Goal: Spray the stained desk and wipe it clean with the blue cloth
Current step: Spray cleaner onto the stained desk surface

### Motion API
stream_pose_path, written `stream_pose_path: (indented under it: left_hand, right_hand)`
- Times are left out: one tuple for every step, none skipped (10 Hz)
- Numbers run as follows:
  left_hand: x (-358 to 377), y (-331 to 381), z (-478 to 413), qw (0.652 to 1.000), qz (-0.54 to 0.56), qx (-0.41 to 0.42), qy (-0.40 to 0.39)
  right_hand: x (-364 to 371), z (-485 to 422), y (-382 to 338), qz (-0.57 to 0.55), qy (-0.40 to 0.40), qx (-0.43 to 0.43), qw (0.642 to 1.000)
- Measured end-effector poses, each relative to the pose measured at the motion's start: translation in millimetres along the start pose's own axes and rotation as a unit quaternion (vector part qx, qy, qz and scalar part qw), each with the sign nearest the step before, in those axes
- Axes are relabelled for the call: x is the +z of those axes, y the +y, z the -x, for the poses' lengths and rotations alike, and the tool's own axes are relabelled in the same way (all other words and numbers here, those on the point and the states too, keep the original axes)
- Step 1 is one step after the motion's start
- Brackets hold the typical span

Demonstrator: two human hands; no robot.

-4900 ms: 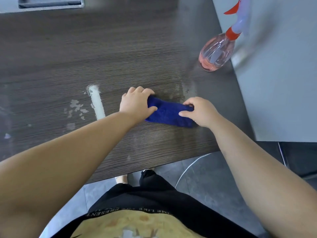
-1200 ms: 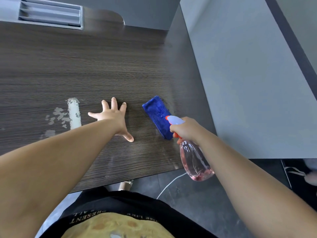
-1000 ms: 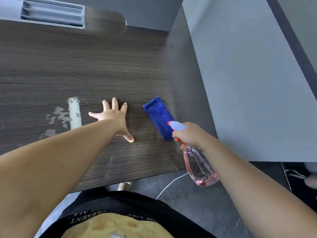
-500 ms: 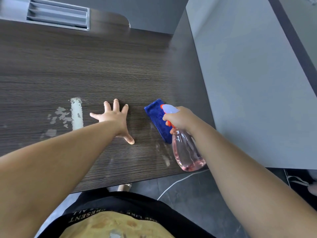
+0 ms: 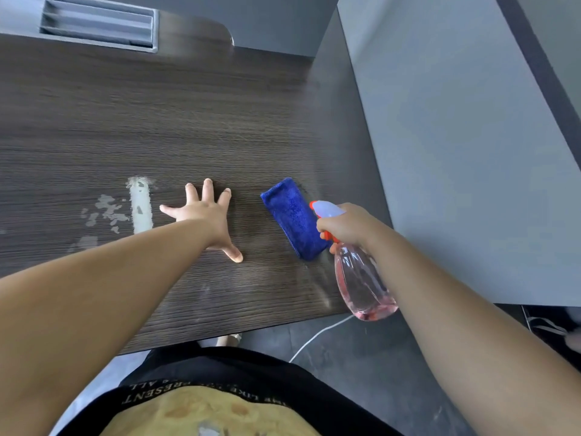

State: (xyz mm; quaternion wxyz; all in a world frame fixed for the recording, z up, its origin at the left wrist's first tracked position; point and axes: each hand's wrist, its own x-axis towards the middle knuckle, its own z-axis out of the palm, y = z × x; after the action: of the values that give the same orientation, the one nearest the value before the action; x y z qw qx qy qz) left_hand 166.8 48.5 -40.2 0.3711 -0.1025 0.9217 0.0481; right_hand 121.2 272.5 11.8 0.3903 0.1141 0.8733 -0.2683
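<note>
The dark wood-grain desk (image 5: 157,127) carries a whitish stain (image 5: 140,209), a pale streak with flecks to its left. My left hand (image 5: 206,217) lies flat on the desk with fingers spread, just right of the stain. A folded blue cloth (image 5: 290,215) rests on the desk to the right of that hand, untouched. My right hand (image 5: 347,225) grips the neck and trigger of a clear spray bottle (image 5: 361,284) holding pink liquid. The bottle hangs tilted over the desk's near right corner, its nozzle pointing left above the cloth.
A grey partition panel (image 5: 456,152) stands along the desk's right side. A grey slotted vent (image 5: 97,25) sits at the desk's far edge. A white cable (image 5: 314,338) lies on the dark floor below the near edge.
Earlier both hands held the cloth and the bottle stood at the far right. My right hand now holds the bottle, which has shifted slightly right and outward in the last half second. My left hand stays flat.
</note>
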Motion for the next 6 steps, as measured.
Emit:
stream_pose_path:
  left_hand:
    - [0, 0, 1, 1.0, -0.002, -0.002, 0.0]
    - [0, 0, 0, 1.0, -0.001, -0.001, 0.001]
    - [0, 0, 0, 1.0, 0.002, 0.001, 0.003]
    - [0, 0, 0, 1.0, 0.002, 0.0, 0.003]
    - [1, 0, 0, 1.0, 0.0, 0.001, 0.002]
    - [1, 0, 0, 1.0, 0.001, 0.001, 0.003]
  right_hand:
    - [1, 8, 12, 0.016, -0.013, 0.003, 1.0]
    - [2, 17, 25, 0.032, -0.012, 0.006, 0.999]
    - [2, 24, 35, 0.021, -0.001, 0.017, 1.0]
    - [5, 28, 40, -0.002, -0.008, 0.028, 1.0]
    - [10, 29, 43, -0.013, -0.016, 0.018, 1.0]
    - [14, 28, 41, -0.017, -0.012, 0.023, 1.0]
